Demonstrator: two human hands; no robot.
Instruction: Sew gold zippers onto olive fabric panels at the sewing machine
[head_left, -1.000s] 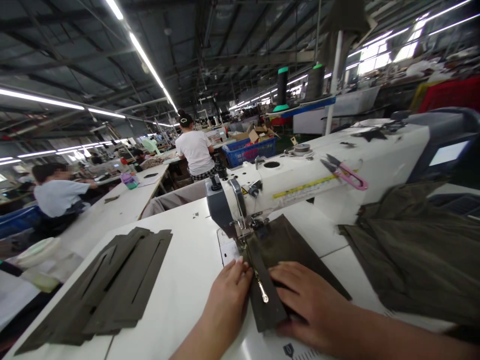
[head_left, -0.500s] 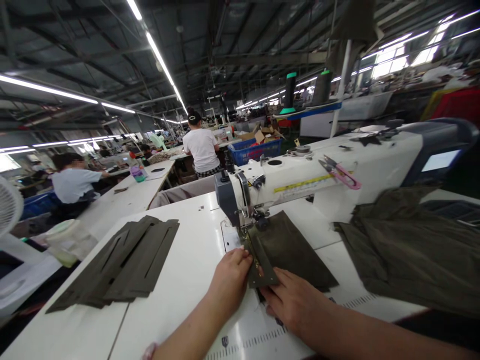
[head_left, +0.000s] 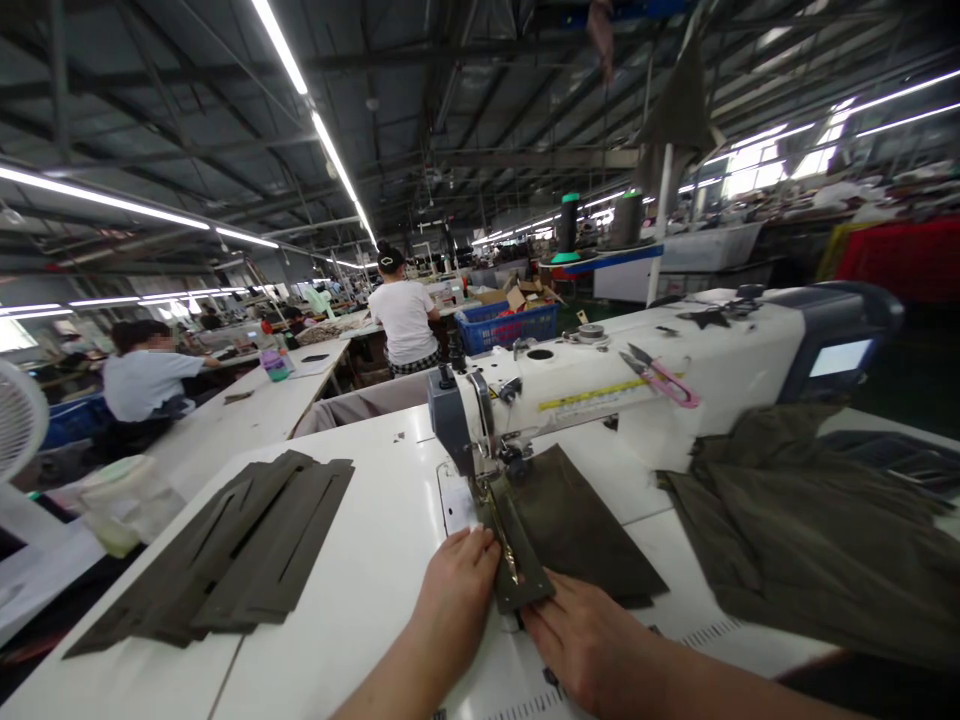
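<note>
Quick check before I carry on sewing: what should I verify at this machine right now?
Left hand: beside the narrow olive strip, short of the presser foot. Ok.
Right hand: pressing at the strip's near end. Ok.
Strip: lying along the olive panel. Ok.
Presser foot: raised or lowered? Cannot tell.
Pink-handled thread snips: on the machine arm, off the fabric. Ok.
Stacked cut pieces: on the table, apart from the panel. Ok.

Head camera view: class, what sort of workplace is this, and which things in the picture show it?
Most likely a sewing factory: an industrial sewing machine, a stack of cut dark green cloth pieces, and long worktables running in rows with people seated at them.
</note>
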